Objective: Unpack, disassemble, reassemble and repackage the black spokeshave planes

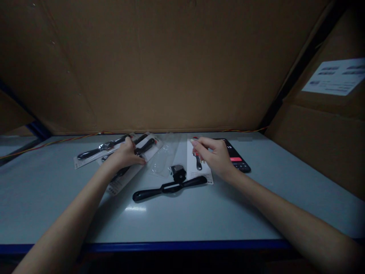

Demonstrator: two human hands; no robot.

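My left hand (127, 155) is closed around the middle of a packaged spokeshave (146, 147), its thumb over the right side of the card. Another packaged spokeshave (90, 152) lies beside it on the left. My right hand (213, 152) is over a white printed card (202, 177), thumb and fingertips pinched together; anything between them is too small to make out. Nearer me lies a loose black spokeshave body (151, 193) with two handles. Just behind it is a small black clamp piece with a metal blade (179, 173). A clear plastic blister shell (164, 158) sits between my hands.
A phone (241, 165) with a lit screen lies partly behind my right hand. Cardboard walls (176, 76) stand at the back and right. A red and yellow wire (71, 138) runs along the table's back edge. The table's front edge (182, 246) is blue.
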